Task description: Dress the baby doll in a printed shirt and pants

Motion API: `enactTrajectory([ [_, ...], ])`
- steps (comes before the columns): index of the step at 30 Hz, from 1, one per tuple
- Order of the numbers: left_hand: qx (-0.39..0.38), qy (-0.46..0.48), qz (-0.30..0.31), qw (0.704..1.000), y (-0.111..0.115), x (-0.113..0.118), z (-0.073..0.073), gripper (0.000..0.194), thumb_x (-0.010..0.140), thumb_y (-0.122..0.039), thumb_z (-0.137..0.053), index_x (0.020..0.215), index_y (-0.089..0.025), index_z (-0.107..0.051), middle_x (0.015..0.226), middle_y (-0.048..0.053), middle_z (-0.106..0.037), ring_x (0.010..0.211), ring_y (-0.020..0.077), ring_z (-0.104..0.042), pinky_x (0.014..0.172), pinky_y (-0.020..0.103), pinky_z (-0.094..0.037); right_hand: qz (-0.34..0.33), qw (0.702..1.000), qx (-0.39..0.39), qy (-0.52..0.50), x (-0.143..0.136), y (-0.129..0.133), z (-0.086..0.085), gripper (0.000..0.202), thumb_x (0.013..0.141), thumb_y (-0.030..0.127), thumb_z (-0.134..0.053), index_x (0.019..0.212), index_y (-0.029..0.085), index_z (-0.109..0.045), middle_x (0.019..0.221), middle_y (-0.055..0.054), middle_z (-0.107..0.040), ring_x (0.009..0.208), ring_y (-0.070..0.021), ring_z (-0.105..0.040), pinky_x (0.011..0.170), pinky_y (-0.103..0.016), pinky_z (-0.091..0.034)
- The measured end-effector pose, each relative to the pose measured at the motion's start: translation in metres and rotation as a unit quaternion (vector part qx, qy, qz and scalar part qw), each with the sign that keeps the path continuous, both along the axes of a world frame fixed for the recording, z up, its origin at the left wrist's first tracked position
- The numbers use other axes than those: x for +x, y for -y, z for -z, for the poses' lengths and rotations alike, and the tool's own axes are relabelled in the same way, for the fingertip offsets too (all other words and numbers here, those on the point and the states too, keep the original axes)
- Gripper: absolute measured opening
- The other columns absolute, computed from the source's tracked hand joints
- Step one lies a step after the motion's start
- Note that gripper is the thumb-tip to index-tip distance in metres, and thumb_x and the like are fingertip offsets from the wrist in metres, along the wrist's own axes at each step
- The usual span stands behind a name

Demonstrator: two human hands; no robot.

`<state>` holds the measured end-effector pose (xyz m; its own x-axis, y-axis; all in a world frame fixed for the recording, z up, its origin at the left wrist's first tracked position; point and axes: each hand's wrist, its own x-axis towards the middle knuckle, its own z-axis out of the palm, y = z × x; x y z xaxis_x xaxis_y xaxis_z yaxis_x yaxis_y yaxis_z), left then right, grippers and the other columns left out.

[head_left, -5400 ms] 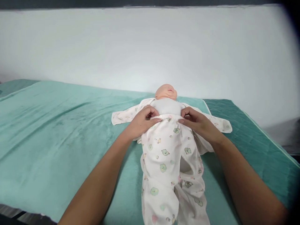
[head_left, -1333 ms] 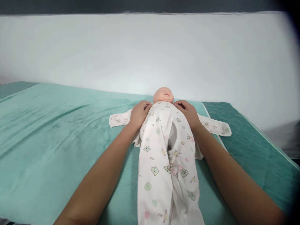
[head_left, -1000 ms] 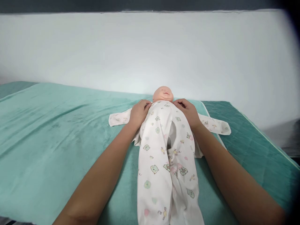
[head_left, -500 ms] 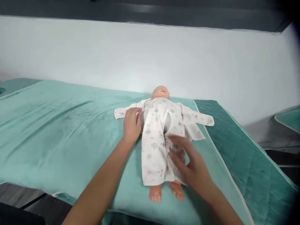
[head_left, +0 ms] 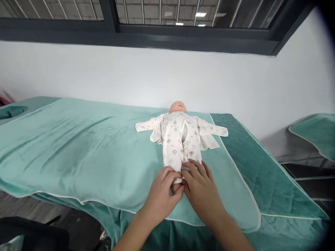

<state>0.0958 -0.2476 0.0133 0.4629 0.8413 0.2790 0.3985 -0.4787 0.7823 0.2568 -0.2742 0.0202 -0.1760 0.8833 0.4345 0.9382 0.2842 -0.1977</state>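
A baby doll (head_left: 177, 106) lies on its back on a light green blanket (head_left: 78, 146), head toward the wall. It wears white printed trousers (head_left: 180, 146) pulled high up its chest over an open matching jacket, whose sleeves (head_left: 145, 124) spread out to both sides. My left hand (head_left: 163, 188) curls around the bottom of the left trouser leg, where a bit of the doll's foot shows. My right hand (head_left: 201, 188) lies beside it with fingers on the hem of the right trouser leg, covering that foot.
A darker green quilted mat (head_left: 251, 153) lies under the blanket on the right. Another green-covered bed (head_left: 314, 134) stands at the far right across a gap. A white wall and a dark-framed window (head_left: 157, 35) are behind. A dark chair (head_left: 31, 237) sits lower left.
My hands left the doll's chest and came down to the trouser hems at its feet. The view pulled back and tilted up, so the window now shows.
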Motion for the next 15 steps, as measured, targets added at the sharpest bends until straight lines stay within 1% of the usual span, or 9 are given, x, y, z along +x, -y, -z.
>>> enactTrajectory([
  [2,-0.003,-0.011,-0.011,1.000,0.002,0.002,-0.003,0.014,0.088,-0.013,-0.057,0.099,-0.022,-0.057,0.102,0.002,-0.057,0.099,0.0176,-0.055,0.087,0.032,-0.047,-0.012,1.000,0.011,-0.008,0.002,-0.001,-0.002,0.019,0.089,0.008,-0.058,0.100,0.023,-0.062,0.120,-0.003,-0.064,0.129,-0.0283,-0.048,0.115,-0.056,-0.025],
  [5,0.000,-0.036,-0.045,0.998,0.005,0.004,-0.006,0.021,0.087,-0.012,-0.055,0.105,-0.022,-0.054,0.102,0.002,-0.057,0.097,0.0187,-0.055,0.084,0.033,-0.046,-0.042,0.998,0.037,-0.039,0.005,0.001,-0.010,0.020,0.091,0.007,-0.053,0.098,0.023,-0.061,0.117,-0.002,-0.065,0.127,-0.0255,-0.049,0.117,-0.055,-0.021],
  [7,0.017,-0.072,-0.065,0.995,0.006,0.006,-0.007,0.023,0.087,-0.013,-0.055,0.108,-0.022,-0.053,0.102,0.003,-0.058,0.097,0.0204,-0.055,0.084,0.035,-0.046,-0.061,0.994,0.052,-0.070,0.005,0.005,-0.017,0.021,0.091,0.007,-0.052,0.100,0.023,-0.061,0.114,-0.001,-0.065,0.122,-0.0232,-0.052,0.117,-0.053,-0.023],
  [9,0.042,-0.116,-0.075,0.989,0.007,0.008,-0.009,0.016,0.090,-0.016,-0.053,0.105,-0.022,-0.054,0.101,0.003,-0.059,0.096,0.0220,-0.055,0.084,0.038,-0.045,-0.067,0.991,0.061,-0.096,0.003,0.010,-0.022,0.020,0.092,0.008,-0.051,0.101,0.023,-0.060,0.110,-0.001,-0.065,0.115,-0.0211,-0.055,0.115,-0.049,-0.027],
  [11,0.063,-0.151,-0.077,0.983,0.007,0.008,-0.011,0.007,0.096,-0.022,-0.049,0.099,-0.021,-0.055,0.099,0.003,-0.060,0.094,0.0224,-0.055,0.084,0.039,-0.045,-0.061,0.992,0.055,-0.098,0.002,0.014,-0.023,0.019,0.092,0.008,-0.050,0.098,0.023,-0.060,0.106,-0.001,-0.065,0.109,-0.0201,-0.056,0.113,-0.048,-0.029],
  [13,0.070,-0.168,-0.069,0.981,0.005,0.006,-0.012,0.013,0.099,-0.024,-0.045,0.095,-0.021,-0.056,0.098,0.004,-0.060,0.093,0.0220,-0.056,0.083,0.038,-0.045,-0.042,0.995,0.033,-0.085,0.003,0.016,-0.019,0.019,0.091,0.006,-0.049,0.092,0.022,-0.059,0.103,-0.001,-0.065,0.104,-0.0200,-0.057,0.111,-0.048,-0.030],
  [15,0.061,-0.163,-0.049,0.984,0.002,0.002,-0.012,0.015,0.100,-0.025,-0.043,0.097,-0.021,-0.057,0.100,0.004,-0.060,0.094,0.0214,-0.056,0.083,0.037,-0.046,-0.013,0.998,0.004,-0.066,0.006,0.016,-0.013,0.019,0.090,0.005,-0.049,0.090,0.022,-0.059,0.102,-0.002,-0.065,0.101,-0.0205,-0.057,0.109,-0.047,-0.032],
])
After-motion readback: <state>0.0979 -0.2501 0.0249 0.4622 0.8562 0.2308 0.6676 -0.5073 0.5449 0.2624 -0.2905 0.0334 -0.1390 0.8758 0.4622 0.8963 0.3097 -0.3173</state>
